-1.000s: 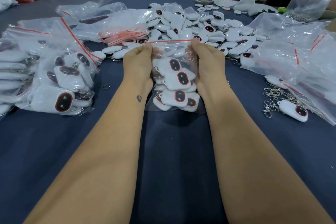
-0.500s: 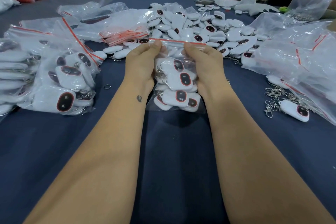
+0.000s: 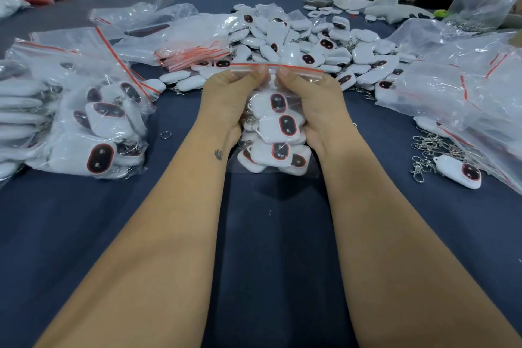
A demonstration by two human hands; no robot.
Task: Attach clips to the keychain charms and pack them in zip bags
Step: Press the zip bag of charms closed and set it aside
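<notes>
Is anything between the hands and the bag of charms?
No. The left hand and right hand already pinch the red zip strip of the filled bag, thumbs almost meeting at its middle.

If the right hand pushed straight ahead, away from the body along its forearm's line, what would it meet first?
Probably the heap of loose white charms just beyond the zip bag that the right hand pinches; depth is hard to judge.

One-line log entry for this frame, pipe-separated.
stage: sealing | left hand: pinches zip strip | right hand: pinches zip strip | zip bag: holds white charms, upright on table
</notes>
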